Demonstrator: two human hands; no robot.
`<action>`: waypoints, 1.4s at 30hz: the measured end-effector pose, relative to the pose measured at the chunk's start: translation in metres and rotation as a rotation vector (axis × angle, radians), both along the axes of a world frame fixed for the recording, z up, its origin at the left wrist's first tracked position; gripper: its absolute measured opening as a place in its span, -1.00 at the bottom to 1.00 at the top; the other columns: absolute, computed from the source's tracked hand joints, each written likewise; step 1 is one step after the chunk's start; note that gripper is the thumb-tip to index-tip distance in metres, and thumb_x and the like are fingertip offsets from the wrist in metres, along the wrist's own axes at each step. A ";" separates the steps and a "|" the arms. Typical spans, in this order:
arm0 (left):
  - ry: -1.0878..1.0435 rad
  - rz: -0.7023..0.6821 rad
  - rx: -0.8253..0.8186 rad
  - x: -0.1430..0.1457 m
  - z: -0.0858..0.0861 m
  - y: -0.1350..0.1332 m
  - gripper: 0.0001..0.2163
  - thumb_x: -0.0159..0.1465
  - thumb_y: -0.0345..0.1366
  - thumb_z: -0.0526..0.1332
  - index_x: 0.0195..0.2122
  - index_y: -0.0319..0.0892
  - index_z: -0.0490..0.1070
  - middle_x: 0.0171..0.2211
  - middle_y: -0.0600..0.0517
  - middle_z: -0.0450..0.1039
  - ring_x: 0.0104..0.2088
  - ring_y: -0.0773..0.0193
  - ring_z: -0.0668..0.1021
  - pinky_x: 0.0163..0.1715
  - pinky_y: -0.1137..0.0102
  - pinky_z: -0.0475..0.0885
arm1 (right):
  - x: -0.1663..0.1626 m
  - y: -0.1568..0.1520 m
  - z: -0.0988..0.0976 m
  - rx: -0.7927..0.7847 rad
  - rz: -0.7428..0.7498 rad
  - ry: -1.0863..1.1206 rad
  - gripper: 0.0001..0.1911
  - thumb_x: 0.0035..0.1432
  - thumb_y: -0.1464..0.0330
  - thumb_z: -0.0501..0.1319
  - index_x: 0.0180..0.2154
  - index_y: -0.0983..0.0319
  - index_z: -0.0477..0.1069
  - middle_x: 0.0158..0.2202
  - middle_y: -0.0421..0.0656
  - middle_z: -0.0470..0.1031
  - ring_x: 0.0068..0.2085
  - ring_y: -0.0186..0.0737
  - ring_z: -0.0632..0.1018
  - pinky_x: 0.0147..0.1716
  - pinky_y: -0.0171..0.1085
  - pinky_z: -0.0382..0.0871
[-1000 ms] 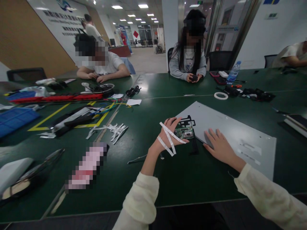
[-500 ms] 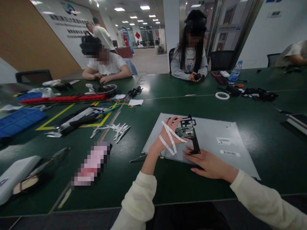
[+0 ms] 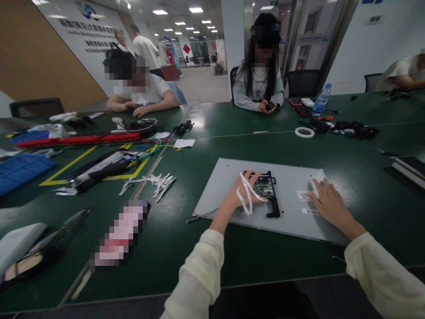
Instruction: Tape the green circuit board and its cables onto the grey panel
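Note:
A flat grey metal panel (image 3: 212, 190) lies on the green table in front of me. On its middle sits a black plastic bracket (image 3: 274, 208) with a green circuit board (image 3: 265, 190). My left hand (image 3: 245, 189) grips the bracket from its left side, fingers at the top and thumb lower down. White tape strips (image 3: 245, 204) cross the back of that hand. My right hand (image 3: 332, 204) is spread with nothing in it, over the panel's right part beside two white labels (image 3: 310, 211). Whether its fingertips press on the metal is hard to see.
Left of the panel are crumpled white strips (image 3: 162, 184) and a blurred pink phone-like object (image 3: 122, 230). Farther left are a blue tray (image 3: 23, 173) and cables. A tape roll (image 3: 304, 132) and a water bottle (image 3: 321, 101) stand beyond. Two people sit opposite.
My right hand has moved from the bracket's lower end to the panel's right side. My left hand and the bracket have shifted slightly right over the panel.

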State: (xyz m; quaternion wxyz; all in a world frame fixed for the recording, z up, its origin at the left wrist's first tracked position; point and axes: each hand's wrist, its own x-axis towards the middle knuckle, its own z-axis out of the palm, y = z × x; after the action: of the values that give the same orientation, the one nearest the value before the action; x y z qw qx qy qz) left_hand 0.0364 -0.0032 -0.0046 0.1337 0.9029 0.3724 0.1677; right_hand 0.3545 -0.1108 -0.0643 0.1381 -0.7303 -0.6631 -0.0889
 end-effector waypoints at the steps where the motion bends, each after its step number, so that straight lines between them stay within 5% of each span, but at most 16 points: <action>1: 0.004 0.000 -0.001 0.001 -0.001 -0.001 -0.06 -0.09 0.27 0.26 0.25 -0.09 0.06 0.17 -0.17 0.16 0.18 -0.14 0.21 0.14 0.00 0.17 | 0.002 0.001 -0.006 -0.030 -0.009 -0.024 -0.41 0.28 0.11 -0.10 0.23 0.26 0.12 0.25 0.16 0.09 0.23 0.29 0.16 0.05 0.21 0.20; 13: 0.053 0.042 0.045 -0.007 -0.007 0.001 -0.06 -0.10 0.27 0.27 0.25 -0.09 0.06 0.17 -0.16 0.16 0.16 -0.14 0.25 0.14 0.01 0.18 | -0.011 0.015 -0.005 -0.107 0.207 -0.078 -0.40 0.30 0.09 -0.17 0.25 0.23 0.09 0.29 0.11 -0.01 0.28 0.12 0.10 0.14 0.07 0.14; 21: 0.050 0.060 0.006 -0.005 -0.014 -0.004 -0.05 -0.10 0.28 0.26 0.25 -0.07 0.03 0.20 -0.17 0.14 0.22 -0.17 0.16 0.19 -0.06 0.06 | -0.015 0.017 -0.005 -0.104 0.209 -0.022 -0.40 0.29 0.07 -0.14 0.25 0.19 0.09 0.31 0.08 -0.03 0.29 0.10 0.10 0.17 0.07 0.12; 28: 0.013 0.107 -0.006 -0.016 -0.001 -0.012 -0.05 -0.02 0.24 0.25 0.31 -0.03 -0.12 0.32 -0.16 -0.13 0.29 -0.25 -0.01 0.20 -0.13 -0.03 | -0.016 0.016 -0.001 -0.095 0.213 0.011 -0.41 0.28 0.07 -0.12 0.24 0.20 0.11 0.32 0.05 -0.03 0.30 0.10 0.07 0.16 0.07 0.13; 37: 0.025 0.329 -0.085 -0.076 0.028 -0.058 -0.14 0.07 -0.07 0.31 0.30 -0.11 -0.15 0.17 -0.24 0.12 0.05 -0.05 0.41 -0.02 0.12 0.38 | -0.013 0.016 -0.008 -0.096 0.203 0.011 -0.39 0.27 0.06 -0.12 0.24 0.20 0.12 0.30 0.05 0.01 0.30 0.11 0.06 0.15 0.08 0.14; 42: 0.141 0.431 -0.085 -0.085 0.037 -0.091 -0.27 0.12 -0.18 0.28 0.27 -0.08 -0.04 0.07 -0.17 0.26 -0.07 0.00 0.47 -0.09 0.17 0.42 | -0.013 0.015 -0.007 -0.090 0.208 0.027 -0.39 0.27 0.05 -0.13 0.25 0.17 0.09 0.31 0.03 0.01 0.30 0.12 0.06 0.14 0.09 0.16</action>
State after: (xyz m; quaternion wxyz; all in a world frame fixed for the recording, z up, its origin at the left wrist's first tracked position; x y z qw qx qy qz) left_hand -0.0490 -0.0938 0.0323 0.1064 0.8055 0.5718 0.1130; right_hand 0.3413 -0.0957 -0.0710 0.1227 -0.6643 -0.7365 -0.0343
